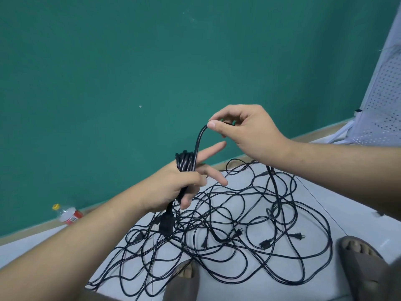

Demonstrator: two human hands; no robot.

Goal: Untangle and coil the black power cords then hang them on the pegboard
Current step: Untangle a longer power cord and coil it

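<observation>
My left hand (173, 187) grips a coiled black cord (185, 162) wound in several loops around its fingers, with the index and middle fingers stretched out. The cord's plug (166, 223) hangs below that hand. My right hand (249, 131), a little higher and to the right, pinches the same cord's free end between thumb and fingers, so the cord arches up from the coil. On the floor below lies a tangle of black power cords (227, 231) with several plugs showing. A white pegboard (382, 101) leans at the right edge.
A green wall (130, 72) rises right behind the pale floor (325, 205). A plastic bottle (68, 215) with a yellow cap and red label lies by the wall at left. My two sandalled feet (360, 261) stand at the tangle's near edge.
</observation>
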